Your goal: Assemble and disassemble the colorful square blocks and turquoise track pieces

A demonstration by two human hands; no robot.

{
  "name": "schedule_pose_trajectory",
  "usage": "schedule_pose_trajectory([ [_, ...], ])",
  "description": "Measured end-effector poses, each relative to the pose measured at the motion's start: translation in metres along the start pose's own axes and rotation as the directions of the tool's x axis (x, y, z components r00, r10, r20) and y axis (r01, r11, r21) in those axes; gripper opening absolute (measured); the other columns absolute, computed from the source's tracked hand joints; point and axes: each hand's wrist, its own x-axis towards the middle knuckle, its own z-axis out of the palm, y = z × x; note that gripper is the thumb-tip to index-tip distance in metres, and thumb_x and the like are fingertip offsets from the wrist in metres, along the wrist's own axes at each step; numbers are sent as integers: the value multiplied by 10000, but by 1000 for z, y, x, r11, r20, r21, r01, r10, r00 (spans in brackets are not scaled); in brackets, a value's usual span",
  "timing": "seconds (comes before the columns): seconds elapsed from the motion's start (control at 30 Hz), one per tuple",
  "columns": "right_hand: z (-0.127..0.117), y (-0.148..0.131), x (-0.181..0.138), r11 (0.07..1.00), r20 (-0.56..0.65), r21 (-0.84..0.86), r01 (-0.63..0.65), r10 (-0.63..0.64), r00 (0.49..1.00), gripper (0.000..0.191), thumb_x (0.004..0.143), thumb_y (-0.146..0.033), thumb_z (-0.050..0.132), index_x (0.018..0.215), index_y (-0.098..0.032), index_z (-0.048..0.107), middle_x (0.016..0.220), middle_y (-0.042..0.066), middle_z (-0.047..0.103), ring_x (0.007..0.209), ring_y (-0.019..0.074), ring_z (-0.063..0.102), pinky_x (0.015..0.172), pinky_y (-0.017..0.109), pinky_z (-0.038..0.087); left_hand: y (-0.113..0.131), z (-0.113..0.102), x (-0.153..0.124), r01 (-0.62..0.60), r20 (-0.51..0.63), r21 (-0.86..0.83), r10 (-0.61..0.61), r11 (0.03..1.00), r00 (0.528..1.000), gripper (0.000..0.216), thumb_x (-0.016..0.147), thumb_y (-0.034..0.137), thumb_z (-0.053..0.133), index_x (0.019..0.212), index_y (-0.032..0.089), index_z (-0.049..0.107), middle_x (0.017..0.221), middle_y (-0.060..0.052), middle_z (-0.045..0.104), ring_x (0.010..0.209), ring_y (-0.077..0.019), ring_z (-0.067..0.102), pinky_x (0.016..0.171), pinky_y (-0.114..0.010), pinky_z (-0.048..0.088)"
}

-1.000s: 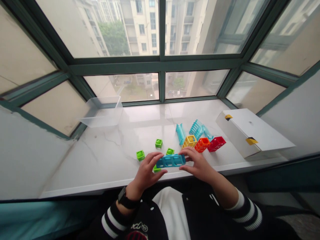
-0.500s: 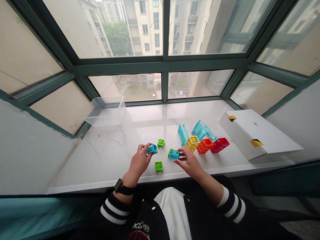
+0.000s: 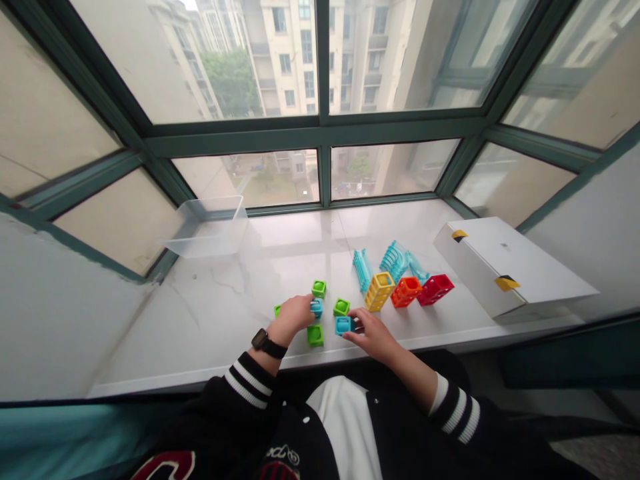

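Observation:
My left hand (image 3: 293,319), with a black watch on its wrist, rests its fingertips on a small blue cage cube (image 3: 316,308). My right hand (image 3: 369,335) pinches a second blue cage cube (image 3: 343,325) at its right side. Both cubes sit low over the marble sill (image 3: 200,313). Green cage cubes lie around them: one (image 3: 319,289) behind, one (image 3: 341,307) between, one (image 3: 315,335) in front, and one (image 3: 277,310) mostly hidden by my left hand.
To the right stand a yellow block (image 3: 379,291), an orange block (image 3: 406,292), a red block (image 3: 435,289) and teal curved pieces (image 3: 395,261). A white box (image 3: 505,267) lies further right. A clear plastic tub (image 3: 205,230) stands by the window at the back left.
The blue bar held a second ago has come apart into two cubes, one at each hand. Both hands have dropped lower toward the sill, and a green cube has shifted.

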Motion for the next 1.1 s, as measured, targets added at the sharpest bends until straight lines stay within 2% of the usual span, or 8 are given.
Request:
schedule_pose_trajectory([
  [0.13,1,-1,0,998,-3,-53,-28,28,1000,357,842,-305,824,1125,-207,630,1115,68,676,848,194,705,801,340,591,-7,3,0,-11,33,-14,11,1000,999,379,812,255,683,1187,251,739,1147,-124,798,1052,-332,754,837,-377,566],
  [0.27,2,0,-1,993,44,-100,-64,68,997,328,856,-317,811,1122,-220,645,1110,53,725,816,193,708,782,326,553,-23,-9,0,-8,0,-70,8,998,1000,510,888,388,676,1381,262,665,1174,-88,798,1049,-271,754,843,-321,551],
  [0.37,3,5,-1,983,60,-161,-92,103,993,324,862,-333,810,1132,-231,664,1093,45,752,813,201,711,794,329,532,-42,-22,12,7,-131,-122,-23,993,991,473,1001,471,558,1411,250,639,1094,-64,798,1005,-228,741,862,-309,536],
  [0.47,4,11,0,970,61,-219,-106,122,991,339,851,-311,819,1147,-229,674,1051,44,759,827,211,706,814,329,519,-58,-24,35,35,-337,-160,-88,986,937,352,1030,467,532,1134,216,755,1057,-92,762,1028,-244,701,939,-339,518],
  [0.67,3,14,0,952,50,-282,-116,136,990,324,846,-275,823,1129,-229,671,1087,51,749,873,216,703,810,309,499,-72,5,84,112,-363,-174,-169,978,916,344,989,459,592,904,174,765,1047,-165,687,1078,-319,646,1029,-437,489],
  [0.87,-1,13,-1,936,42,-335,-106,127,991,364,852,-290,829,1172,-220,671,1206,87,727,930,222,705,816,310,514,-72,21,105,82,-373,-252,-175,964,911,338,999,428,556,1044,150,743,1117,-181,701,1202,-330,625,1096,-463,465],
  [1.0,-16,-7,-10,929,-33,-368,-45,35,999,344,904,-335,783,1211,-225,673,1165,85,731,848,218,693,817,345,544,-76,12,98,10,-414,-325,-151,946,898,336,1010,377,519,1212,170,690,1252,-151,713,1264,-294,618,1147,-458,452],
  [1.1,-45,-36,-17,916,-214,-390,92,-187,959,155,1028,-337,601,1094,-249,709,998,73,730,870,241,688,885,387,560,-82,3,78,-31,-472,-381,-165,924,866,363,1046,380,435,1270,185,645,1320,-136,692,1323,-268,594,1178,-454,441],
])
